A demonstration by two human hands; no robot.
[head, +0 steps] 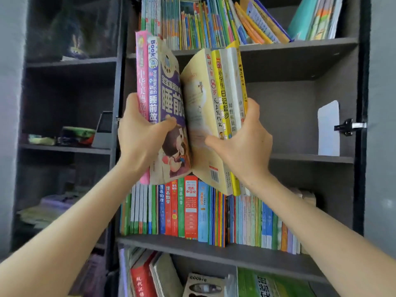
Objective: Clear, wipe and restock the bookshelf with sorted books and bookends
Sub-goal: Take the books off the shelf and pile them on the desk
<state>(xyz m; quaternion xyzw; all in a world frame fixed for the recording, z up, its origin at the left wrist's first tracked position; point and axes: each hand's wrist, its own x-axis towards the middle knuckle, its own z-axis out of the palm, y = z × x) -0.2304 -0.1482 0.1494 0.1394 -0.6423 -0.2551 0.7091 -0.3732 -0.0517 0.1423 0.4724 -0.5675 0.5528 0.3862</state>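
In front of the dark bookshelf (300, 50) I hold two bunches of books upright. My left hand (141, 136) grips a pink book and a purple book (169, 88) together. My right hand (240, 144) grips several yellow and white books (222, 99), with a pale yellow cover facing left. The two bunches lean against each other at the bottom and splay apart at the top. Behind them the middle shelf (310, 158) holds only a white bookend (329, 129) at its right end.
Rows of thin colourful books fill the top shelf (203, 24) and the shelf below my hands (192, 211). Leaning books and a cookie box (203, 284) sit on the lowest shelf. A left cabinet bay holds small items (77, 136). A door hinge (349, 126) sticks out at right.
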